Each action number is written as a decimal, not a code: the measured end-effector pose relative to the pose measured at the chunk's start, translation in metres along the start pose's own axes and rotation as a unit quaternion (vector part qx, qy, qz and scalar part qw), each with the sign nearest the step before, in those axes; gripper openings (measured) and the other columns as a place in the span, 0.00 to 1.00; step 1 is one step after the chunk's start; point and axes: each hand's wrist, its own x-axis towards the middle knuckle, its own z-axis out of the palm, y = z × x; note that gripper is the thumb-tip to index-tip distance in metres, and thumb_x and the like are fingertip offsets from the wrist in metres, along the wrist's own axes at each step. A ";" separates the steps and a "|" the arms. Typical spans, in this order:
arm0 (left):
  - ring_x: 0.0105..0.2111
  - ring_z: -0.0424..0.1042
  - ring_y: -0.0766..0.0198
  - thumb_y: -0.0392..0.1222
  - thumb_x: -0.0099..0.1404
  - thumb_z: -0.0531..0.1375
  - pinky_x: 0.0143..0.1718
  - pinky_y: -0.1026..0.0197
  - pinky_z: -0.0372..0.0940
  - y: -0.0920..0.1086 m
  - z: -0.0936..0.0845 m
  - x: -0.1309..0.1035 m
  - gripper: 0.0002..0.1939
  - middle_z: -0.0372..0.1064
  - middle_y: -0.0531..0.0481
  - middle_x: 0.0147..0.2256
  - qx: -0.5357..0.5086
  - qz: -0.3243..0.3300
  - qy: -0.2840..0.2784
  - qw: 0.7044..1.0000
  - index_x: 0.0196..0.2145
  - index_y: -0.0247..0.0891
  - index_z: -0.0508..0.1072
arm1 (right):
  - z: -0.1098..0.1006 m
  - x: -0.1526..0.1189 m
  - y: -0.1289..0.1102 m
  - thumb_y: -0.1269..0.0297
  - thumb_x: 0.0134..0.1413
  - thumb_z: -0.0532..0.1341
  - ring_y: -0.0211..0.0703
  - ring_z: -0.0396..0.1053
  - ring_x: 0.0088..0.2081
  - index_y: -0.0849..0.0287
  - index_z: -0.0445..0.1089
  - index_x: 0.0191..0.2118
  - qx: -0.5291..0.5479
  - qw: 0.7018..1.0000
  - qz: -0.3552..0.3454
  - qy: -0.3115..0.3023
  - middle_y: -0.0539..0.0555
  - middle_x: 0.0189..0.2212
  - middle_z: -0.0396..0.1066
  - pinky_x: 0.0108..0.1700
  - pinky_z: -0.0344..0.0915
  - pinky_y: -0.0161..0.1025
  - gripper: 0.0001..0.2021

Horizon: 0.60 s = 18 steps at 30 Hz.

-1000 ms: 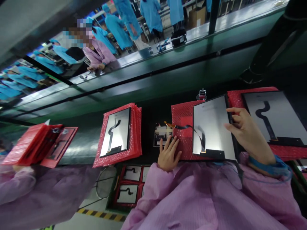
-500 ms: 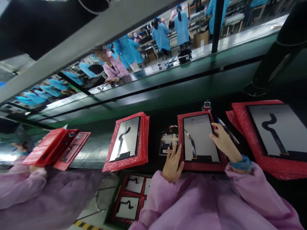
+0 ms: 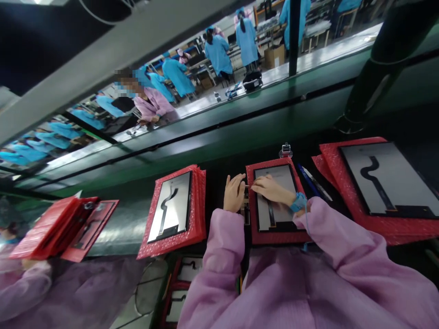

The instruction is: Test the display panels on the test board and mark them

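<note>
A display panel (image 3: 283,212) lies on red bubble wrap (image 3: 274,237) in front of me, with a dark flex cable (image 3: 271,214) on its grey back. Left of the panel, a small circuit board (image 3: 246,211) is mostly covered. My left hand (image 3: 235,194) is over that board, fingers bent and held together. Across the panel reaches my right hand (image 3: 272,188), its fingers pressed together over the cable's upper part, tips close to the left fingertips. What the fingertips hold is hidden. A blue band (image 3: 298,202) circles my right wrist.
Stacked panels on red wrap stand at left (image 3: 169,208) and right (image 3: 391,183). Two pens (image 3: 313,182) and a small metal clip-like object (image 3: 285,150) lie near the panel. Below, a bin (image 3: 164,292) holds more panels. A co-worker's sleeve (image 3: 27,283) is at far left.
My right hand has moved left from the panel's right edge onto the flex cable. My left hand has moved up over the circuit board, its fingers now bent. The view has shifted slightly.
</note>
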 end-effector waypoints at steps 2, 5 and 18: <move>0.49 0.74 0.60 0.43 0.74 0.46 0.69 0.42 0.46 -0.001 0.000 -0.006 0.18 0.78 0.47 0.42 0.005 0.005 -0.047 0.999 0.39 0.40 0.75 | 0.003 -0.004 0.002 0.66 0.63 0.56 0.48 0.71 0.50 0.60 0.77 0.37 0.023 1.000 0.000 -0.008 0.58 0.45 0.78 0.58 0.57 0.48 0.11; 0.39 0.73 0.61 0.44 0.71 0.50 0.68 0.42 0.46 0.002 -0.005 -0.012 0.16 0.75 0.51 0.32 0.019 0.016 -0.101 0.995 0.28 0.41 0.71 | 0.001 -0.009 0.004 0.68 0.60 0.57 0.48 0.72 0.50 0.60 0.76 0.35 0.052 0.999 0.010 -0.011 0.57 0.45 0.78 0.59 0.56 0.49 0.09; 0.30 0.68 0.62 0.42 0.66 0.52 0.55 0.48 0.57 0.011 -0.007 -0.011 0.12 0.71 0.54 0.25 0.009 0.029 -0.156 0.987 0.26 0.41 0.68 | 0.004 -0.011 0.004 0.73 0.53 0.58 0.47 0.70 0.46 0.59 0.70 0.30 0.061 0.997 -0.038 -0.017 0.58 0.40 0.75 0.58 0.56 0.48 0.05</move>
